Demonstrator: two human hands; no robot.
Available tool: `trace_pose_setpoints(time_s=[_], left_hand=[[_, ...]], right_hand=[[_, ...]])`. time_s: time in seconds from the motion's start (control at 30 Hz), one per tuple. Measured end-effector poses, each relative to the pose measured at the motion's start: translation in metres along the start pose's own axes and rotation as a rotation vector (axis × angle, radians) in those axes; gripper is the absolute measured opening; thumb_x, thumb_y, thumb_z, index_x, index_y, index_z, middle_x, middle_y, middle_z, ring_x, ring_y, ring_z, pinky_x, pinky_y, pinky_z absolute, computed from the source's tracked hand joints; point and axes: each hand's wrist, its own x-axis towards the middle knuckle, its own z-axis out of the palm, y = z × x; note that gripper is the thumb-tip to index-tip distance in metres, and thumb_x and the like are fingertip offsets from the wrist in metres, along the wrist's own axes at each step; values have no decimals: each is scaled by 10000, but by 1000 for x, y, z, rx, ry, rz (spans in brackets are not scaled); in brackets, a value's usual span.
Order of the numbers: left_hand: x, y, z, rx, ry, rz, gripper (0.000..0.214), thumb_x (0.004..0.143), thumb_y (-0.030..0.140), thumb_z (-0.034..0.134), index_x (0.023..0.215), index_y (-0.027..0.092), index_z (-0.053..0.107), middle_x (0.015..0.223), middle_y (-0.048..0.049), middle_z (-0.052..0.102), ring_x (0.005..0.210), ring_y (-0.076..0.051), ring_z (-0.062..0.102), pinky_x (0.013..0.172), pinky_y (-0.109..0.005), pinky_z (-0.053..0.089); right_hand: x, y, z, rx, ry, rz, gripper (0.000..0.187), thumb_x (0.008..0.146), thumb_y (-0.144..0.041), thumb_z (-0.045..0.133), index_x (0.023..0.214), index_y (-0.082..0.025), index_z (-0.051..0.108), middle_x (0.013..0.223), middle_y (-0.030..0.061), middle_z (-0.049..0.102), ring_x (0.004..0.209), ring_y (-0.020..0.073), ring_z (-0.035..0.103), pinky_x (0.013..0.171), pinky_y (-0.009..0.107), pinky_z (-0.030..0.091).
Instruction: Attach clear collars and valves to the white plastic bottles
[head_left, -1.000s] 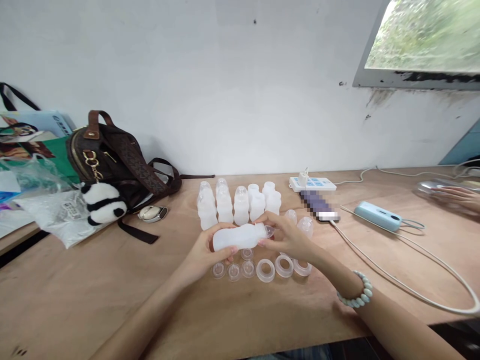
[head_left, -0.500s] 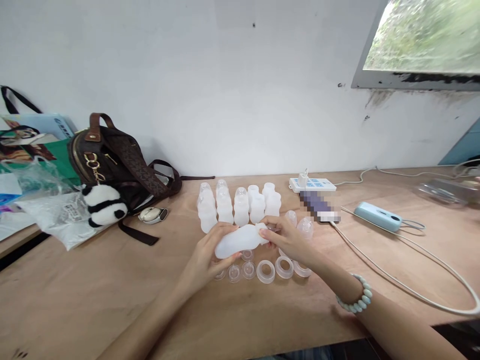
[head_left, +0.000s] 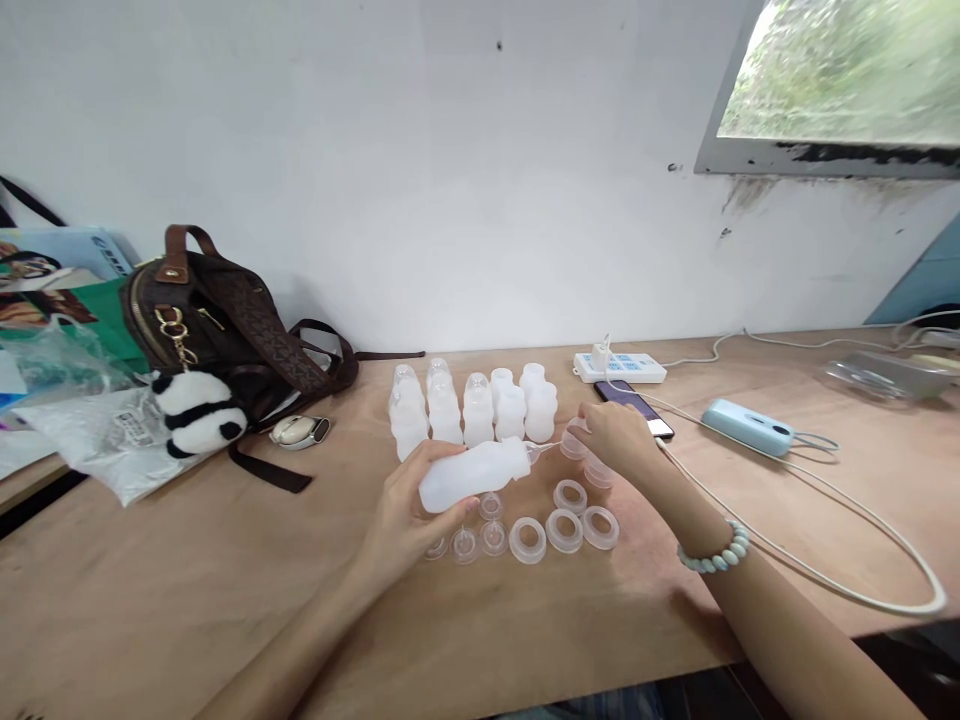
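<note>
My left hand [head_left: 409, 505] is wrapped round a white baby bottle [head_left: 476, 472], which lies tilted in the air with its neck to the right. A clear teat [head_left: 534, 452] with a thin tip sticks out of the neck. At the bottle's right, my right hand [head_left: 616, 432] has its bent fingers closed on a clear domed cap [head_left: 573, 440]; its fingertips are partly hidden. Another clear cap [head_left: 598, 474] stands just below that hand. Several clear rings [head_left: 528, 541] and clear teats [head_left: 494, 538] lie on the table below the bottle.
Behind my hands stand several white bottles [head_left: 478, 415], some capped, some uncapped. A phone [head_left: 637, 408], a power strip [head_left: 622, 368], a blue power bank [head_left: 748, 428] and a looping white cable [head_left: 810, 557] lie to the right. At left are a backpack [head_left: 247, 330] and a computer mouse [head_left: 294, 431].
My right hand has left the bottle's neck and moved right to the clear caps. The teat at the neck now shows. My left hand still holds the bottle.
</note>
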Motion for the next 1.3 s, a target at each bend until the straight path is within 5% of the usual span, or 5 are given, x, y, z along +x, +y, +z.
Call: trace_pose_setpoints(time_s=[0.2,0.33,0.47,0.93,1.3], left_hand=[[-1,0,1,-34,54,-33,312,816,286,693,1101,210,588,1034,-39,649,942,-220,607,793,-279,459],[-1,0,3,-141,110,-119,289,795,296,675,1053,196,589,988,-28,646,819,-183,603,658,-239,457],[1,0,4,-223,120,-187,309,775,319,680,1033,181,583,953,-28,650,744,-157,581,592,-215,432],[-2,3,3,-221,22,-91,274,790,268,679,1038,183,601,995,-34,665,834,-182,617,685,-236,469],[-2,0,7,-215,5,-84,270,805,270,673,1055,195,605,1000,-34,651,857,-190,609,703,-247,463]], right_hand=[[-2,3,-16,77,160,123,178,863,-304,532,767,-178,613,691,89,683,675,241,634,645,337,407],[-5,1,-29,820,413,48,232,856,-410,568,817,-186,617,705,45,667,642,194,615,609,320,476],[-15,-15,-28,1330,211,-189,237,848,-423,632,862,-187,644,751,40,681,665,170,637,611,305,524],[-33,-36,-25,1292,-29,-516,256,934,-408,507,1083,-231,615,993,58,656,897,212,615,753,345,490],[-43,-55,-14,1329,-88,-338,534,653,-378,857,1122,-274,625,1116,32,673,1066,249,618,907,390,496]])
